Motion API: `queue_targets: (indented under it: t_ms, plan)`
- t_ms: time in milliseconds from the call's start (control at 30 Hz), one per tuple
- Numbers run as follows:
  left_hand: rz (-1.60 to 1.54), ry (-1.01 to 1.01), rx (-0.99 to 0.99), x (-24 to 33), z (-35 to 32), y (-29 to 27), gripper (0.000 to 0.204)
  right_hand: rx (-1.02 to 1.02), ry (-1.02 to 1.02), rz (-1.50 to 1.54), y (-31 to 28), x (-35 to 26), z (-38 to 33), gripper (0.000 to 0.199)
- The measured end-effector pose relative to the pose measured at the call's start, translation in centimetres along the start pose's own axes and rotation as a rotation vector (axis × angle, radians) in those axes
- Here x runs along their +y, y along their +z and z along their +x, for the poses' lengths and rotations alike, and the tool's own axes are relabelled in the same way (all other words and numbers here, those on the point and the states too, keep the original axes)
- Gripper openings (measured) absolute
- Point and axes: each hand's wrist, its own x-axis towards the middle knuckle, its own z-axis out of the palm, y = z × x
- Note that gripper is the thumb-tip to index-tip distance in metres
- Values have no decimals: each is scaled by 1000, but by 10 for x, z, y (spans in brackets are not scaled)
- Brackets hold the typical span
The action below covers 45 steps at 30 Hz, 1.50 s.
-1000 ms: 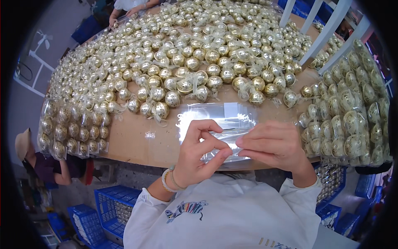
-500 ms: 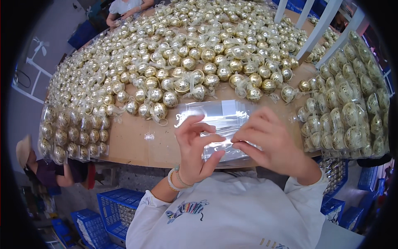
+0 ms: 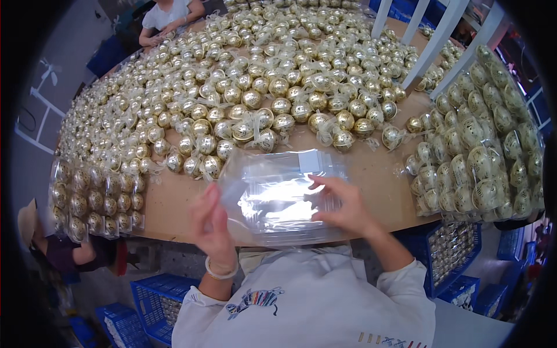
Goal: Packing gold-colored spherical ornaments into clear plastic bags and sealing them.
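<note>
In front of me lies a stack of clear, shiny plastic bags at the table's near edge. My right hand is over the right side of the stack, thumb and fingers apart with nothing visible between them. At the left border of the plastic, my left hand is raised and smeared by motion. A loose film corner reaches up beside its fingertips; whether they grip it cannot be made out. Beyond the bags spread many gold ball ornaments with pale sheer ribbons.
Packed gold balls in clear plastic stand at the left and are piled higher at the right. Pale upright bars rise at the far right. Blue crates stand below. Another person sits at the far left; a hatted person is at left.
My hands were close together over the bags; now they are apart, the left one further left. A film edge now lifts at the stack's left side. The view has shifted slightly.
</note>
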Motion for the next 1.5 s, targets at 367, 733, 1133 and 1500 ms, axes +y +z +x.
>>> queue_targets:
  t_ms: [367, 733, 1133, 1500]
  plan:
    - [288, -257, -276, -16, -25, 11, 48, -24, 100, -832, -128, 83, 155, 49]
    - [611, 48, -978, -32, 0, 4, 101, 495, -37, 644, -66, 69, -6, 73]
    - [597, 73, -889, -31, -4, 9, 97, 699, 46, -1130, -48, 79, -56, 42]
    - [606, -18, -870, -24, -7, 12, 98, 610, 64, -608, -26, 47, -41, 56]
